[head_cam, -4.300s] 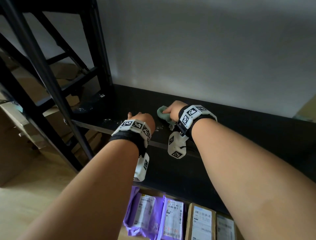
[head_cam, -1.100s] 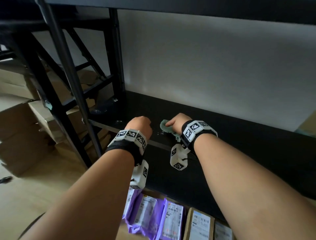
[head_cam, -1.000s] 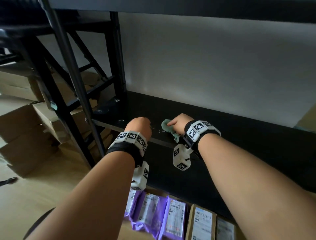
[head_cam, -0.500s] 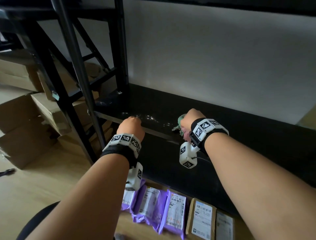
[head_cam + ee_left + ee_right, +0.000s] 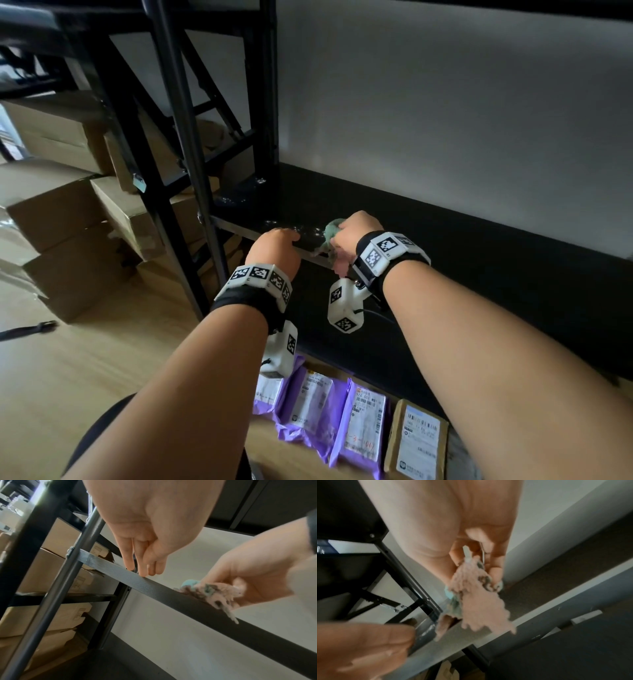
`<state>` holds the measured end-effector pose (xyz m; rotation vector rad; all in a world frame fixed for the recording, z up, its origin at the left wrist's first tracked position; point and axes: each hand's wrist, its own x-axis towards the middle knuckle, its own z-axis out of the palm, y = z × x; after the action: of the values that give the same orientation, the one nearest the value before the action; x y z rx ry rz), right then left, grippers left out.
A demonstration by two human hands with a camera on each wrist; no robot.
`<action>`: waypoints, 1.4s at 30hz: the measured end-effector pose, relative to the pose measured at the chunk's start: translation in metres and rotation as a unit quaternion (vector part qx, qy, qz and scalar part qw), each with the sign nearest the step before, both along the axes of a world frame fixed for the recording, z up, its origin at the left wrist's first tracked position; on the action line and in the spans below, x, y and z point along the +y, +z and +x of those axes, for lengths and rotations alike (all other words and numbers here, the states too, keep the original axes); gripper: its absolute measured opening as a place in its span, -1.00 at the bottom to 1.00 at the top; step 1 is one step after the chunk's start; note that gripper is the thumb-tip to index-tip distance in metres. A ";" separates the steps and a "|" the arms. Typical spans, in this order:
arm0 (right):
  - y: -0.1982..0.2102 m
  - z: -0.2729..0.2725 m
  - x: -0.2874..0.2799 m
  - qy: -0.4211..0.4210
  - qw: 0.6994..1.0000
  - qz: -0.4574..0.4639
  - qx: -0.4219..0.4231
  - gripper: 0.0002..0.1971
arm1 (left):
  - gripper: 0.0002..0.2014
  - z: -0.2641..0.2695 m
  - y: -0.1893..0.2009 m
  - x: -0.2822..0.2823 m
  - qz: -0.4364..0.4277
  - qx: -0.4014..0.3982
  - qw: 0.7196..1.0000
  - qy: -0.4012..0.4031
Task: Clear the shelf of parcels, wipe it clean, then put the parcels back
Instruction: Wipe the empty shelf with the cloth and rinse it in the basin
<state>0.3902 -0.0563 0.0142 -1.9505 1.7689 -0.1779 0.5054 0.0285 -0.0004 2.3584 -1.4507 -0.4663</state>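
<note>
Pinching a pink-and-green cloth (image 5: 329,236), the right hand (image 5: 356,229) presses it onto the front edge of the black shelf (image 5: 479,267). Beside it, the left hand (image 5: 274,250) rests straight fingers on that edge. Parcels (image 5: 346,414) lie on the floor below.

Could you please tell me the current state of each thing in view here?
Black metal shelf: cleared of parcels, wet spots near its front left edge.
Pink and green cloth: bunched, draped over the shelf's front edge.
Right hand: grips the cloth.
Left hand: fingertips rest on the shelf's front edge.
Purple mailer parcels: on the floor.
</note>
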 end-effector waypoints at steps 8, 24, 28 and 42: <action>0.002 -0.023 0.005 -0.059 0.997 -0.028 0.038 -0.77 | -0.47 0.022 -0.012 0.013 -0.045 -0.023 0.999 0.014; 0.007 0.055 -0.009 0.025 0.995 0.012 0.091 -0.63 | -0.40 0.044 -0.030 -0.002 -0.019 -0.040 0.998 0.035; 0.008 0.070 -0.012 0.056 0.988 0.007 0.144 -0.34 | -0.45 0.042 -0.028 -0.001 -0.014 -0.057 0.998 0.035; -0.001 0.035 -0.020 -0.015 0.999 -0.017 0.038 -0.81 | -0.53 0.050 -0.010 -0.002 0.058 -0.127 0.990 0.012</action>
<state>0.4253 -0.0764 0.0131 -1.9802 1.8550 -0.1460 0.5553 0.0268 -0.0106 2.6038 -1.5370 -0.2580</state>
